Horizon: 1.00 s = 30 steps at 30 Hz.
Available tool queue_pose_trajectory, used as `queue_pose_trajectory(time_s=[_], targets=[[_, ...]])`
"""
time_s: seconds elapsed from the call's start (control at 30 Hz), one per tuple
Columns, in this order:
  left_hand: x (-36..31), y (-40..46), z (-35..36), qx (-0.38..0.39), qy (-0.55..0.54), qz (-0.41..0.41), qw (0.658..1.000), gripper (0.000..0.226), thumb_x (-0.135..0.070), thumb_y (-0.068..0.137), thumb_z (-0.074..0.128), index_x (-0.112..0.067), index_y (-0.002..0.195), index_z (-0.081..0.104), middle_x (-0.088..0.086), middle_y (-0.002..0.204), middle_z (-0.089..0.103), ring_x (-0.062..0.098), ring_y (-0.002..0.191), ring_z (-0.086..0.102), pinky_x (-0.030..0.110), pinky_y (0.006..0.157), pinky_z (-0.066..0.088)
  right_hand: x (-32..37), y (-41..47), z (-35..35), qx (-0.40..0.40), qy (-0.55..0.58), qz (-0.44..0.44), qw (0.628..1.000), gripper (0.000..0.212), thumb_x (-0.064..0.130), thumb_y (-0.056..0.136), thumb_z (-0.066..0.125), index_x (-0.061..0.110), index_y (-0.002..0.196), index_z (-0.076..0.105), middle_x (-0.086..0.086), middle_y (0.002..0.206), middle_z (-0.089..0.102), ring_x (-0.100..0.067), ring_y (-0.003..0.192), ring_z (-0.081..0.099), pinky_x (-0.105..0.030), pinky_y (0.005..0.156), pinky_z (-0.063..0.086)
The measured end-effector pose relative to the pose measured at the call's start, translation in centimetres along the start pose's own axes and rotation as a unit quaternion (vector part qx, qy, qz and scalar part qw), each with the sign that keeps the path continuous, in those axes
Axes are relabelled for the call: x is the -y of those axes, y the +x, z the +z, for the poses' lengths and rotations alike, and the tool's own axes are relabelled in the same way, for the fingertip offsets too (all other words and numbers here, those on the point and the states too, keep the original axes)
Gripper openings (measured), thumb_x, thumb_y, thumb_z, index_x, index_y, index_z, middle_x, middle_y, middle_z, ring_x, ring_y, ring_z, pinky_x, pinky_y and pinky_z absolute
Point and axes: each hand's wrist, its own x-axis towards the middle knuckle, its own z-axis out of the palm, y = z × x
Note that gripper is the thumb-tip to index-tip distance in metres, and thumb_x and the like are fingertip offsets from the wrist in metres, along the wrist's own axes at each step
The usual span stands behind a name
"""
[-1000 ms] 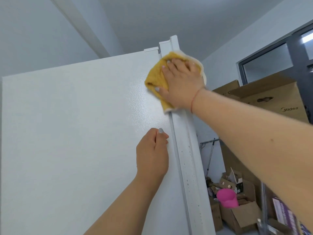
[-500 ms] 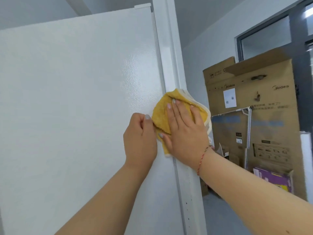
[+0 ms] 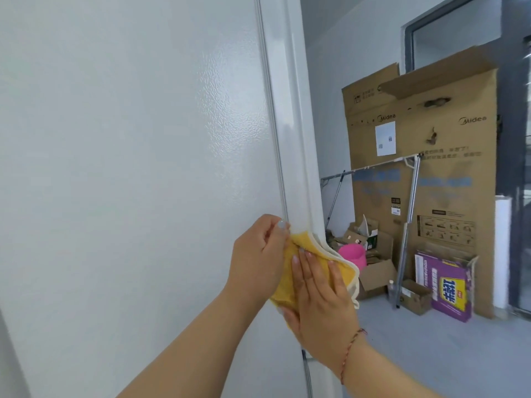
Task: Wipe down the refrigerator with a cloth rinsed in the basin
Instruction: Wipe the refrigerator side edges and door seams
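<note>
- My right hand [image 3: 317,300] presses the yellow cloth [image 3: 290,285] flat on the refrigerator [image 3: 129,168] door's vertical edge
- My left hand [image 3: 258,259], fingers curled, touches the cloth's left side; whether it pinches, I cannot tell
- The unwiped edge runs straight below

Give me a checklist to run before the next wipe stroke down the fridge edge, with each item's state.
1. Yellow terry cloth lies against the white refrigerator's front corner edge: ok.
2. Right hand presses flat on the cloth: ok.
3. Left hand is beside the cloth at the door seam; whether it pinches the cloth: cannot tell.
4. Cloth damp enough: cannot tell.
5. Edge below the hands free of obstacles: cannot tell, arms hide it.
6. Pink plastic bucket stands apart on the floor behind: ok.
</note>
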Motion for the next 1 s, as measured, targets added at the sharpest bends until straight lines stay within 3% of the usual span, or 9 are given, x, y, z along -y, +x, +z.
queue_pose_trajectory(time_s=[0.13, 0.33, 0.57, 0.77, 1.0], targets=[[0.7, 0.0, -0.3, -0.016, -0.033, -0.007, 0.999, 0.027, -0.019, 0.098, 0.042, -0.016, 0.084, 0.064, -0.002, 0.081, 0.067, 0.016, 0.081, 0.064, 0.036, 0.075, 0.057, -0.1, -0.3, -0.9, 0.017, 0.031, 0.003, 0.999, 0.076, 0.057, 0.094, 0.018, 0.001, 0.142, 0.038, -0.014, 0.148, 0.039, -0.024, 0.14, 0.026, -0.047, 0.116, 0.014], [0.0, 0.9, -1.7, -0.014, -0.052, 0.061, 0.997, 0.029, -0.033, 0.093, 0.038, -0.022, 0.088, 0.064, -0.006, 0.088, 0.067, 0.015, 0.09, 0.063, 0.037, 0.085, 0.053, -2.0, 6.2, -4.7, -0.063, 0.013, -0.004, 0.998, 0.068, 0.052, 0.095, 0.023, 0.008, 0.142, 0.042, -0.008, 0.147, 0.042, -0.022, 0.141, 0.031, -0.047, 0.115, 0.015], [0.5, 0.7, -1.6, 0.048, -0.001, 0.125, 0.991, 0.032, -0.031, 0.102, 0.031, -0.03, 0.106, 0.063, -0.017, 0.099, 0.064, -0.002, 0.094, 0.057, 0.012, 0.08, 0.043, -3.1, 7.8, -5.0, -0.056, 0.01, -0.03, 0.998, 0.067, 0.051, 0.096, 0.022, 0.008, 0.143, 0.041, -0.008, 0.15, 0.038, -0.022, 0.142, 0.027, -0.048, 0.115, 0.016], [4.6, -2.2, -0.5, 0.068, 0.001, 0.099, 0.993, 0.034, -0.033, 0.1, 0.03, -0.031, 0.104, 0.064, -0.016, 0.1, 0.066, 0.002, 0.098, 0.058, 0.017, 0.084, 0.045, -1.9, 2.6, -1.9, -0.076, 0.025, -0.034, 0.996, 0.064, 0.049, 0.095, 0.033, 0.005, 0.139, 0.046, -0.01, 0.147, 0.042, -0.022, 0.14, 0.03, -0.049, 0.114, 0.022], [9.2, -5.7, 0.8, 0.103, 0.011, 0.038, 0.994, 0.034, -0.037, 0.098, 0.033, -0.028, 0.104, 0.066, -0.016, 0.101, 0.066, 0.001, 0.101, 0.058, 0.018, 0.086, 0.045, -0.3, -3.9, 2.1, -0.039, 0.021, -0.038, 0.998, 0.065, 0.047, 0.094, 0.034, 0.002, 0.14, 0.042, -0.012, 0.147, 0.04, -0.023, 0.141, 0.026, -0.051, 0.112, 0.024]])
